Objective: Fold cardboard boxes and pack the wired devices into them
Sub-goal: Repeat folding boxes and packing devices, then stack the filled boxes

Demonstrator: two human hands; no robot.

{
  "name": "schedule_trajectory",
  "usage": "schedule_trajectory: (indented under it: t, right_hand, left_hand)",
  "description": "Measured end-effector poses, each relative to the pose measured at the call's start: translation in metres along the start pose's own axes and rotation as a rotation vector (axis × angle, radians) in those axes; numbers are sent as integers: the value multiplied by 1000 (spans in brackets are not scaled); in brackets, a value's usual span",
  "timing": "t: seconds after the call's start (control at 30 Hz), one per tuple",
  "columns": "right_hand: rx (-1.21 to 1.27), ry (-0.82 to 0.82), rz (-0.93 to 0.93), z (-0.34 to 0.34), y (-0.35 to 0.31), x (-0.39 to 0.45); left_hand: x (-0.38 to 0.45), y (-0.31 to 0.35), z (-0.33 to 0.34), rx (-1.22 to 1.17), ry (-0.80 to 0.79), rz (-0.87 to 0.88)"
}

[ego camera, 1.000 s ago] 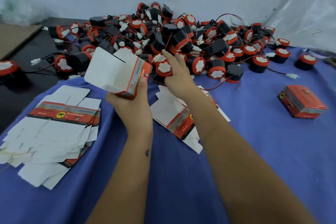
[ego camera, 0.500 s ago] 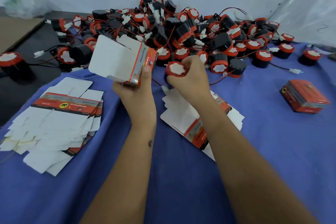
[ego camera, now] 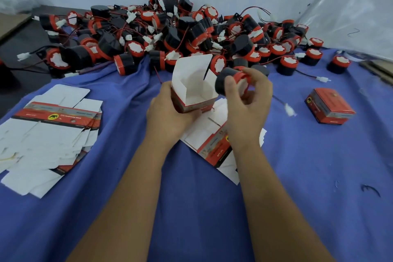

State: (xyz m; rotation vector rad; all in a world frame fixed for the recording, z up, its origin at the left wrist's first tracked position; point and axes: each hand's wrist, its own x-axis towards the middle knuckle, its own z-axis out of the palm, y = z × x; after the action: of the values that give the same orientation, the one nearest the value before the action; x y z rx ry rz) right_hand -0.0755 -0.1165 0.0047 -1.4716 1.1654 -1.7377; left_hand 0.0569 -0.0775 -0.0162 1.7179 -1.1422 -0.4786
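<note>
The left hand (ego camera: 170,117) grips an opened red-and-white cardboard box (ego camera: 192,91) upright, top flap raised; just right of the box, the right hand (ego camera: 247,104) curls thumb and fingers around a black cylindrical wired device with a red rim (ego camera: 230,81); behind the box lies the heap of identical devices (ego camera: 170,34) on blue cloth (ego camera: 191,198).
</note>
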Motion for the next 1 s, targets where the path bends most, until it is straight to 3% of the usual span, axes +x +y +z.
schedule_trajectory:
  t: [0.17,0.27,0.37,0.53,0.67,0.73,0.8,0.87,0.93,1.0]
  right_hand:
    - [-229,-163,-345,7,5,-8]
    - [-311,-268,-392,11,5,-9]
    - [-304,-272,-460,12,4,-10]
    - [-268,-396,-402,11,2,-9]
    - [-405,-409,-461,6,0,-5]
    - [-427,-319,-532,6,0,-6]
    - [-305,-139,-476,7,-1,-7]
    - [-122,0,-257,5,-5,-6]
    - [-7,-35,-75,0,-6,0]
    - [-25,-181,-23,-6,-5,8]
  left_hand:
    - [0,0,-2,-107,-7,15]
    - [0,-1,-3,-106,-15,78]
    - [0,0,-3,-140,-58,124]
    - [1,-5,-7,-228,-120,106]
    - [6,-10,-14,-239,-179,132]
    - [7,-13,-17,-229,-215,128]
    - [9,-16,-19,-221,-246,108]
    - [13,-18,-19,-210,-273,88]
    - [15,-21,-20,-205,-308,76]
    - [15,-22,-20,-209,-338,61]
